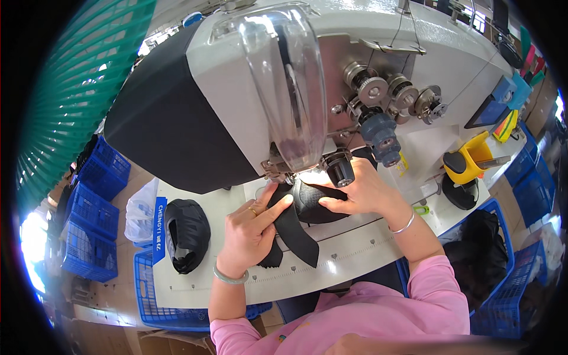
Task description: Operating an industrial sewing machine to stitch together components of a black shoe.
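Note:
A black shoe upper point(315, 204) lies beneath the needle area of a white and black sewing machine point(225, 112), with a dark strip point(296, 238) hanging from it toward me. My left hand point(248, 228) is closed on the upper's left side, index finger pressing along it close to the presser area. At its right side my right hand point(364, 192) is closed too, the thumb on top and the fingers reaching behind the material. The machine head and my hands hide the needle and part of the upper. A lamp lights the stitching spot.
Another black shoe upper point(188, 236) rests on the table's left, beside a blue sign point(159, 228). To the right stand a yellow container point(470, 160) and a black piece point(460, 192). Blue crates point(89, 248) flank the table. A green fan guard point(77, 89) is at upper left.

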Demonstrator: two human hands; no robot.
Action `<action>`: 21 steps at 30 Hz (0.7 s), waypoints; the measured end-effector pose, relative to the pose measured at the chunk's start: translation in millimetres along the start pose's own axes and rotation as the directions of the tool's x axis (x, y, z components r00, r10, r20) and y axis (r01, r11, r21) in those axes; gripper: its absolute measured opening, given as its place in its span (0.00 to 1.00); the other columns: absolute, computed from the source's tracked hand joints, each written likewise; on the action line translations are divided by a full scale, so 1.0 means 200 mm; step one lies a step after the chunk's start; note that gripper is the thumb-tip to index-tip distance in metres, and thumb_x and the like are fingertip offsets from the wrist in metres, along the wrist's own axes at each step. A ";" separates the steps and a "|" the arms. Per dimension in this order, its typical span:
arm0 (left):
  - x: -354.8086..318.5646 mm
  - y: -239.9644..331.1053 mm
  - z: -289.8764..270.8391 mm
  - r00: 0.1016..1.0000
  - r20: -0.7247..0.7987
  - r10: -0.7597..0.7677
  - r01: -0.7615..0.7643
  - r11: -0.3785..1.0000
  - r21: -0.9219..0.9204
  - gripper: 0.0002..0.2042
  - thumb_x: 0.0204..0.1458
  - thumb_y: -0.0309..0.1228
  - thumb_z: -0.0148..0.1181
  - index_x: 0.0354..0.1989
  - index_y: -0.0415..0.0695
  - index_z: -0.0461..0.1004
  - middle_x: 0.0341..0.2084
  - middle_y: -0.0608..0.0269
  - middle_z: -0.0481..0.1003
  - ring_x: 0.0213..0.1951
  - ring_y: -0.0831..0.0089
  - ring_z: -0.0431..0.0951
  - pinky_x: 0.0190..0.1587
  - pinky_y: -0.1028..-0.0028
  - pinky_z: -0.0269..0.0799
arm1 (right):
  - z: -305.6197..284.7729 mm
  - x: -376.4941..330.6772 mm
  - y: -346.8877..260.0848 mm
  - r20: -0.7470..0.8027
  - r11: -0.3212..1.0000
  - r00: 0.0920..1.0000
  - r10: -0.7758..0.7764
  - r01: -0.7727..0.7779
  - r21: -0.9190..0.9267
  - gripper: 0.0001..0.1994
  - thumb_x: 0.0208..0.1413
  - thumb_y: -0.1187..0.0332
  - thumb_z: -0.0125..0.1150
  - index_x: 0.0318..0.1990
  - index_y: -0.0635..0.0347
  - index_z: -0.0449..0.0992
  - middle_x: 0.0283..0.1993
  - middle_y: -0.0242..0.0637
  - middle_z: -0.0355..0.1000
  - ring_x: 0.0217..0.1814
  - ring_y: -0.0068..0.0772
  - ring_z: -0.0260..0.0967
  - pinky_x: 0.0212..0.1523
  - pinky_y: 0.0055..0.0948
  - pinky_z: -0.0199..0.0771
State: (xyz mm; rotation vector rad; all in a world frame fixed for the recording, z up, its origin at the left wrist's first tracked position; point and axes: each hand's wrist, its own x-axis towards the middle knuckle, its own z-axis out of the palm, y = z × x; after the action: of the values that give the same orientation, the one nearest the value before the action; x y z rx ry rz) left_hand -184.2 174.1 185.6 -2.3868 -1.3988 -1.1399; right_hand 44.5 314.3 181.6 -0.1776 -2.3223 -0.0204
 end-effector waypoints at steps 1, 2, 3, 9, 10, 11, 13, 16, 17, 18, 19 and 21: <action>0.01 0.01 0.01 1.000 -0.003 0.017 -0.017 0.998 0.063 0.29 0.30 0.17 0.59 0.50 0.46 0.78 0.52 0.46 0.74 0.22 0.70 0.72 0.26 0.75 0.72 | 0.00 -0.01 0.01 0.003 1.000 1.000 0.001 -0.001 -0.002 0.15 0.48 0.54 0.64 0.34 0.57 0.78 0.24 0.34 0.72 0.22 0.38 0.70 0.23 0.34 0.67; 0.01 0.03 0.01 1.000 -0.004 0.017 -0.017 0.998 0.060 0.29 0.30 0.17 0.59 0.50 0.46 0.78 0.52 0.46 0.74 0.22 0.70 0.72 0.26 0.75 0.72 | 0.01 -0.02 0.02 -0.019 1.000 1.000 0.002 -0.002 0.003 0.15 0.48 0.54 0.64 0.34 0.57 0.78 0.24 0.34 0.72 0.23 0.39 0.70 0.23 0.34 0.67; 0.02 0.06 0.00 0.999 0.024 0.024 -0.028 0.986 0.164 0.28 0.31 0.17 0.59 0.49 0.47 0.78 0.52 0.47 0.75 0.21 0.71 0.71 0.25 0.76 0.71 | 0.02 -0.02 0.02 -0.044 1.000 0.999 0.001 -0.001 0.009 0.15 0.48 0.55 0.64 0.34 0.57 0.78 0.25 0.35 0.72 0.24 0.39 0.70 0.24 0.35 0.68; 0.02 0.11 0.02 0.999 0.036 0.037 -0.047 0.938 0.344 0.25 0.35 0.19 0.62 0.48 0.48 0.79 0.51 0.47 0.75 0.21 0.73 0.71 0.24 0.76 0.70 | -0.03 0.02 0.01 0.000 1.000 1.000 0.009 -0.009 -0.022 0.13 0.47 0.57 0.63 0.33 0.56 0.79 0.31 0.36 0.73 0.32 0.42 0.70 0.32 0.38 0.69; 0.02 0.11 0.02 0.999 0.045 0.013 -0.028 0.938 0.346 0.25 0.36 0.19 0.62 0.49 0.48 0.79 0.51 0.48 0.75 0.21 0.71 0.73 0.24 0.75 0.71 | -0.02 0.02 0.02 0.000 1.000 1.000 0.010 -0.010 -0.020 0.13 0.47 0.57 0.63 0.33 0.56 0.79 0.31 0.36 0.73 0.32 0.42 0.70 0.32 0.38 0.69; 0.02 0.11 0.02 0.999 0.047 0.012 -0.028 0.938 0.346 0.25 0.36 0.19 0.62 0.49 0.48 0.79 0.51 0.48 0.75 0.21 0.71 0.73 0.24 0.75 0.71 | -0.02 0.02 0.02 0.003 1.000 1.000 0.008 -0.008 -0.024 0.13 0.47 0.57 0.63 0.33 0.56 0.78 0.31 0.36 0.73 0.33 0.42 0.70 0.34 0.39 0.69; 0.03 0.12 0.04 0.999 0.031 0.021 -0.032 0.913 0.406 0.24 0.38 0.19 0.61 0.49 0.48 0.79 0.51 0.48 0.75 0.20 0.72 0.71 0.24 0.76 0.71 | -0.01 0.02 0.03 0.008 1.000 1.000 0.010 -0.009 -0.030 0.13 0.47 0.57 0.63 0.33 0.56 0.78 0.32 0.36 0.73 0.35 0.42 0.70 0.35 0.39 0.69; 0.02 0.15 0.07 1.000 0.022 0.020 -0.028 0.885 0.465 0.23 0.40 0.20 0.60 0.49 0.48 0.79 0.52 0.48 0.75 0.19 0.74 0.69 0.23 0.77 0.70 | -0.01 0.02 0.04 -0.006 1.000 1.000 0.020 -0.020 0.008 0.12 0.46 0.58 0.64 0.33 0.57 0.78 0.35 0.36 0.72 0.39 0.44 0.69 0.40 0.40 0.68; 0.02 0.15 0.07 1.000 0.023 0.021 -0.029 0.884 0.466 0.23 0.40 0.20 0.60 0.49 0.48 0.79 0.52 0.48 0.75 0.19 0.74 0.69 0.23 0.77 0.70 | 0.00 0.01 0.05 0.000 1.000 1.000 0.011 -0.011 0.009 0.13 0.45 0.58 0.65 0.35 0.56 0.78 0.38 0.37 0.71 0.41 0.45 0.69 0.43 0.41 0.68; 0.02 0.16 0.07 1.000 0.030 0.004 -0.018 0.874 0.486 0.22 0.40 0.20 0.60 0.49 0.48 0.79 0.52 0.48 0.74 0.20 0.74 0.70 0.24 0.77 0.70 | 0.01 0.00 0.06 0.007 1.000 1.000 0.002 -0.002 0.009 0.14 0.44 0.58 0.66 0.37 0.55 0.78 0.40 0.38 0.71 0.44 0.46 0.68 0.45 0.42 0.67; 0.02 0.17 0.08 0.999 0.036 -0.013 -0.006 0.862 0.506 0.22 0.41 0.20 0.59 0.49 0.48 0.79 0.53 0.48 0.74 0.21 0.74 0.70 0.24 0.77 0.70 | 0.02 -0.01 0.07 0.007 1.000 1.000 0.002 -0.002 0.009 0.14 0.44 0.58 0.66 0.37 0.55 0.78 0.40 0.38 0.71 0.44 0.46 0.68 0.45 0.42 0.67; 0.02 0.19 0.09 1.000 0.025 -0.018 0.002 0.852 0.523 0.21 0.41 0.20 0.59 0.48 0.47 0.79 0.51 0.49 0.75 0.25 0.71 0.72 0.29 0.74 0.72 | 0.04 -0.05 0.08 -0.008 0.992 0.995 -0.097 0.096 -0.079 0.22 0.40 0.56 0.70 0.44 0.53 0.78 0.46 0.39 0.68 0.52 0.47 0.65 0.52 0.46 0.66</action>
State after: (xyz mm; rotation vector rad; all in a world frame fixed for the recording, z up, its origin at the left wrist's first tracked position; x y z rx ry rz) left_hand -143.0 165.0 185.3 -2.0065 -1.4943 -0.6112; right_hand 47.5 329.6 168.7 -0.1035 -2.3176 -0.1611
